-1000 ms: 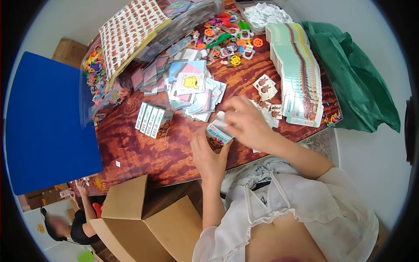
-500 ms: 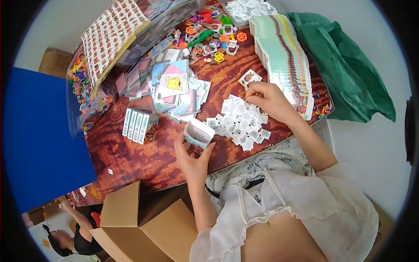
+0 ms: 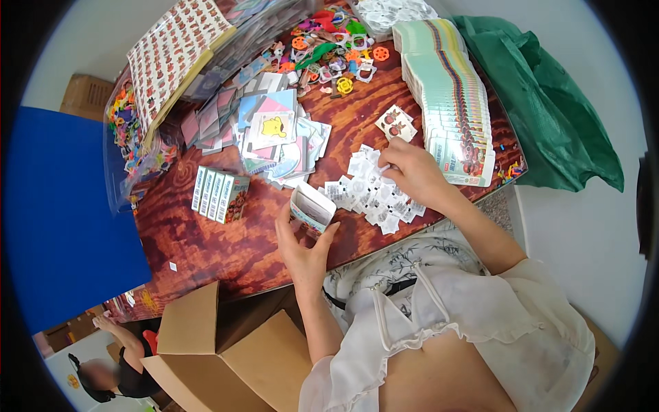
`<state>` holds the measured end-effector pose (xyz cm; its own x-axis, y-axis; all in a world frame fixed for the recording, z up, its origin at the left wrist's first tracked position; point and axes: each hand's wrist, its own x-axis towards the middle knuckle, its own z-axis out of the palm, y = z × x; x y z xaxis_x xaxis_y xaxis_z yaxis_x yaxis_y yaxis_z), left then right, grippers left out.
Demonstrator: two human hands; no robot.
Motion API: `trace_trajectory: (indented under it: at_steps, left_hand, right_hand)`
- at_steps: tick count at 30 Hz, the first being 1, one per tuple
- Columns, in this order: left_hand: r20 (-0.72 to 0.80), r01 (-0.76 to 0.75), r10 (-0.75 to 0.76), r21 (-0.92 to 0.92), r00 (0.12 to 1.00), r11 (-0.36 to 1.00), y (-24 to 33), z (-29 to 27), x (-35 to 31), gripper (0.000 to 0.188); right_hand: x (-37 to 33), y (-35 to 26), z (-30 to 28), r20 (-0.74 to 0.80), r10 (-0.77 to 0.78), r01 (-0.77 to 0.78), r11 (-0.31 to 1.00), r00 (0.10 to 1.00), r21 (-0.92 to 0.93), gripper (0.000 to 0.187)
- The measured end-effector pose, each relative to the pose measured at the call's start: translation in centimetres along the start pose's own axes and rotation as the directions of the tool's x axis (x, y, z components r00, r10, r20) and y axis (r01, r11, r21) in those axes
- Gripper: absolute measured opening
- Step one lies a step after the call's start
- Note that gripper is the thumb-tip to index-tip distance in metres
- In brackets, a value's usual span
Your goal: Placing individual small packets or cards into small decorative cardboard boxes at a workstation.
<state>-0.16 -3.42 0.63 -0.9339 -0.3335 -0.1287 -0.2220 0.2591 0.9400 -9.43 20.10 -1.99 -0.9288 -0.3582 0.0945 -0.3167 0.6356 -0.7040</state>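
My left hand grips a small open carton from both sides near the table's front edge, its mouth tilted up. Over a heap of small white printed packets is my right hand, fingers pinched together at the heap's upper right side. Whatever is between those fingertips is too small or hidden to make out. Just beyond them lie small square cards with brown cartoon figures. Left of the carton, several closed small boxes stand in a row.
Long overlapping rows of flat green printed cartons run along the right. Behind lie loose picture cards, colourful plastic trinkets and a tub of white packets. A sticker sheet leans at left; an open cardboard box stands below the table.
My right hand has moved slightly left and nearer, from beside the square cards to over the white packets, uncovering more of the cards. My left hand holds the carton almost unmoved.
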Motion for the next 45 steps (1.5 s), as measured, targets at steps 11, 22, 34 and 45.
trace_trajectory:
  at_steps: [11, 22, 34, 45]
  left_hand:
    - [0.077, -0.029, 0.025, 0.054, 0.997, 0.998, -0.3, -0.3, 0.0, 0.076]
    - [0.123, -0.053, 0.048, 0.035, 0.991, 0.998, -1.2, -0.3, 0.1, 0.073]
    - [0.195, -0.058, 0.089, -0.159, 0.977, 0.986, -0.7, -0.5, 0.0, 0.074]
    - [0.148, -0.031, 0.022, 0.06, 0.989, 0.998, 0.1, 0.1, 0.3, 0.077]
  right_hand:
    - [0.4, 0.7, -0.1, -0.042, 0.249, -0.202, 0.862, 0.968, 0.464, 0.014]
    - [0.6, 1.2, -0.1, 0.097, 0.097, -0.135, 0.817, 0.991, 0.56, 0.014]
    - [0.4, 1.8, -1.4, 0.229, 0.266, -0.351, 0.735, 0.936, 0.58, 0.006]
    - [1.1, 1.1, -1.0, -0.036, 0.025, -0.016, 0.976, 0.999, 0.218, 0.011]
